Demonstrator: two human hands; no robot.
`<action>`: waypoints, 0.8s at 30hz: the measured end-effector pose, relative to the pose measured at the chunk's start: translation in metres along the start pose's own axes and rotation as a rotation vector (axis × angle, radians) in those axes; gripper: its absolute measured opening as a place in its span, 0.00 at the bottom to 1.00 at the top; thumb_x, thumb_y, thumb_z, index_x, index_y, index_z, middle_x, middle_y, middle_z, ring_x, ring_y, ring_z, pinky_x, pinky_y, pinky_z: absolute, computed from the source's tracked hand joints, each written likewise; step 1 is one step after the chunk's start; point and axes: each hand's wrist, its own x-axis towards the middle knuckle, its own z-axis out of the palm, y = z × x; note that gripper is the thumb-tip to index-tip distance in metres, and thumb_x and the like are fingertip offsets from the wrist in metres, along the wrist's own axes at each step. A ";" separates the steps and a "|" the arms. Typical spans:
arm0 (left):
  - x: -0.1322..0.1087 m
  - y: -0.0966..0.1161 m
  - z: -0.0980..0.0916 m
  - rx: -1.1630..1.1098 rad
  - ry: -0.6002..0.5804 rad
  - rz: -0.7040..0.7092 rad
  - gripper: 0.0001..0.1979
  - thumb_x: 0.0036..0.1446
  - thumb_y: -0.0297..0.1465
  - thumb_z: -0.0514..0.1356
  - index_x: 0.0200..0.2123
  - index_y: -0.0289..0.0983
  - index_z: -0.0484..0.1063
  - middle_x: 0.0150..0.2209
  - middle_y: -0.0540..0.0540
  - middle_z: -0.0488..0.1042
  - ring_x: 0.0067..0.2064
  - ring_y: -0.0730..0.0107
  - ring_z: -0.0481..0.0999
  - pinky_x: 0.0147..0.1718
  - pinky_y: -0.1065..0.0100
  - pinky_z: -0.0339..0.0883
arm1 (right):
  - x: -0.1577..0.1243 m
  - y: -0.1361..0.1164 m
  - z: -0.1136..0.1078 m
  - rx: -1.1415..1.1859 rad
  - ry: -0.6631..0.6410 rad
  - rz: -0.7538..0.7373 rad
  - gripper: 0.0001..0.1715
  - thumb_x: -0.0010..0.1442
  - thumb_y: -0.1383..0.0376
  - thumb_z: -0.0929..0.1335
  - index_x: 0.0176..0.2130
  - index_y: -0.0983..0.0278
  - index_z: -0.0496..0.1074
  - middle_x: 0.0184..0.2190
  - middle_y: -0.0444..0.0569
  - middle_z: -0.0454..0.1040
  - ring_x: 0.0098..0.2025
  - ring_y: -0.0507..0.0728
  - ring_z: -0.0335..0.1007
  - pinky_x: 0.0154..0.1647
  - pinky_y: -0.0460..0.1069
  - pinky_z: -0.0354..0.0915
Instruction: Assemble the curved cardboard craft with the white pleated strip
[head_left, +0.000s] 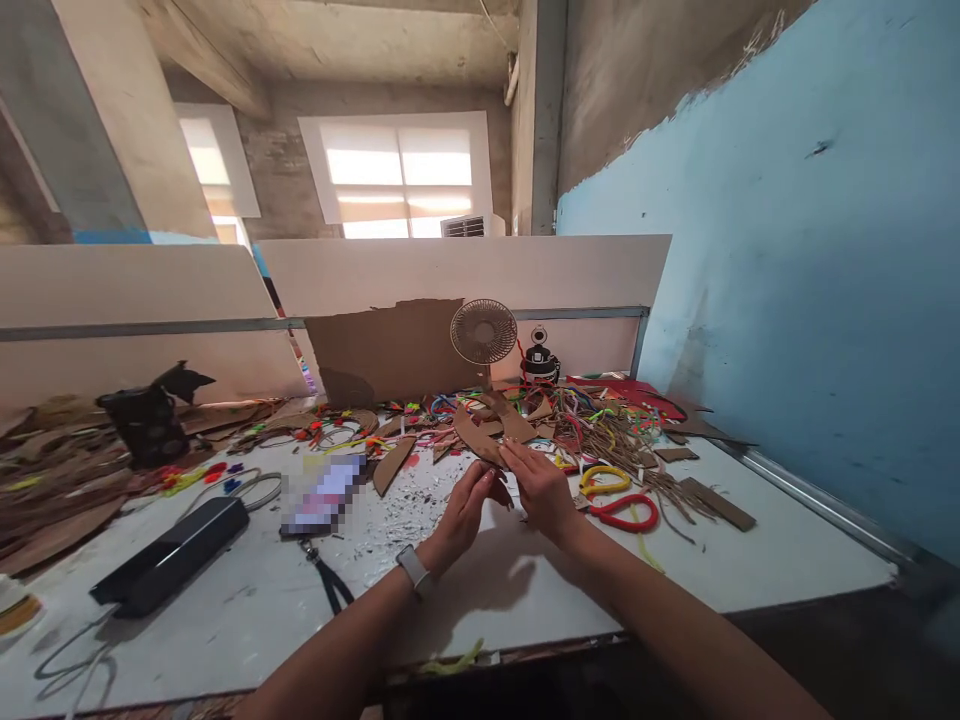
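Two hands point(459, 508) point(546, 492) gripping cut cardboard point(474, 436), black-topped bottle point(540, 366) beyond, contents hidden

Backlit; window point(365, 167) at 11 o'clock blown out, foreground dimmer. Soft shadow on table point(795, 545) at 6. Glare streak on black box point(171, 556), 8 o'clock. Phone point(326, 494) pixelated. Pillar point(131, 120) at 10 leans, wide-angle stretch.

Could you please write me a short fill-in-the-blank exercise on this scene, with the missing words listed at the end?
1. The left hand and right hand hold a curved piece of brown ____.
2. The grey watch is on the ____ wrist.
3. Near the right hand lie a yellow scissor handle and a ____ one.
4. The round grille at the back of the table belongs to a ____.

Missing words: cardboard; left; red; fan.
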 end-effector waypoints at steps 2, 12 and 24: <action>0.000 0.001 0.000 -0.069 0.013 -0.034 0.16 0.60 0.41 0.45 0.33 0.34 0.61 0.24 0.47 0.70 0.27 0.70 0.71 0.30 0.65 0.66 | 0.000 0.002 0.000 -0.026 -0.011 -0.010 0.28 0.54 0.78 0.58 0.54 0.67 0.63 0.52 0.54 0.67 0.54 0.57 0.62 0.53 0.56 0.62; 0.000 -0.004 -0.001 -0.059 -0.004 -0.059 0.17 0.59 0.43 0.46 0.34 0.33 0.62 0.24 0.46 0.71 0.27 0.69 0.72 0.30 0.66 0.66 | 0.001 0.002 -0.003 -0.070 -0.026 -0.029 0.28 0.53 0.78 0.59 0.54 0.67 0.63 0.52 0.55 0.67 0.56 0.58 0.60 0.53 0.57 0.61; 0.000 0.005 0.001 -0.154 0.004 -0.110 0.17 0.57 0.43 0.49 0.34 0.33 0.62 0.23 0.45 0.73 0.26 0.68 0.73 0.31 0.65 0.66 | 0.001 0.001 0.000 -0.047 -0.016 0.008 0.24 0.57 0.75 0.60 0.53 0.67 0.65 0.51 0.55 0.68 0.54 0.59 0.62 0.53 0.56 0.61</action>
